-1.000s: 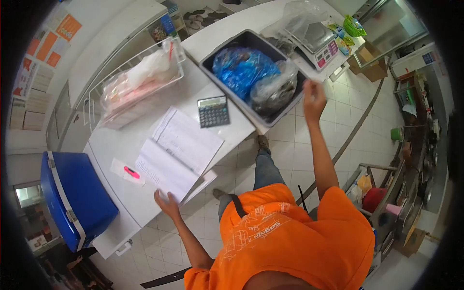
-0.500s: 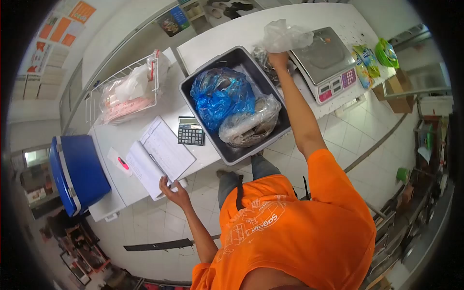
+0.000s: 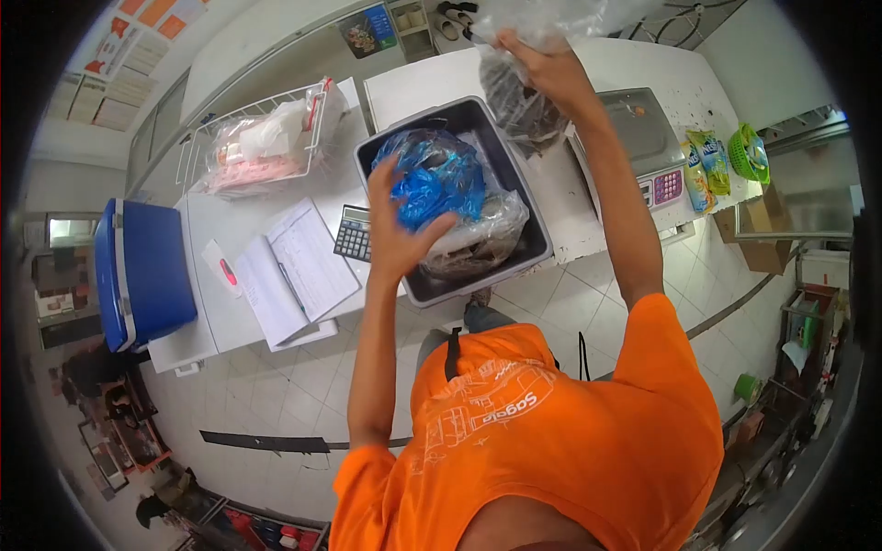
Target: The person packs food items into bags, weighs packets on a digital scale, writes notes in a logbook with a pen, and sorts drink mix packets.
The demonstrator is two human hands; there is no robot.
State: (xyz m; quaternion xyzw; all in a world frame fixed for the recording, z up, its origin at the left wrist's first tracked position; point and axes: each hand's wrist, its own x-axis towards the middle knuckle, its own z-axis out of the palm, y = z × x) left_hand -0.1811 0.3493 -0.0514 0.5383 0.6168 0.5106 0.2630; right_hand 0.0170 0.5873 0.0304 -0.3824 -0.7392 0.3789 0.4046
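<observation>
My right hand (image 3: 549,72) grips the gathered top of a clear plastic bag (image 3: 521,112) with dark contents, lifted above the table beside the bin. What exactly is inside cannot be made out. Fingers spread and slightly blurred, my left hand (image 3: 401,241) hovers over the near left side of the grey plastic bin (image 3: 540,217) and holds nothing. In the bin lie a blue plastic bag (image 3: 439,188) and a clear bag with brownish contents (image 3: 473,246). The left hand partly covers the blue bag and a calculator (image 3: 352,237).
An open notebook (image 3: 317,262) with a pen lies left of the bin. Behind it stands a white wire basket (image 3: 197,151) with plastic bags. A blue cooler (image 3: 156,271) is far left. Right are a digital scale (image 3: 634,138), colourful packets (image 3: 706,156) and a green basket (image 3: 746,151).
My right hand has lifted the dark-filled clear bag off the table, upward and away from the scale. My left hand has left the notebook and moved over the bin, fingers spreading.
</observation>
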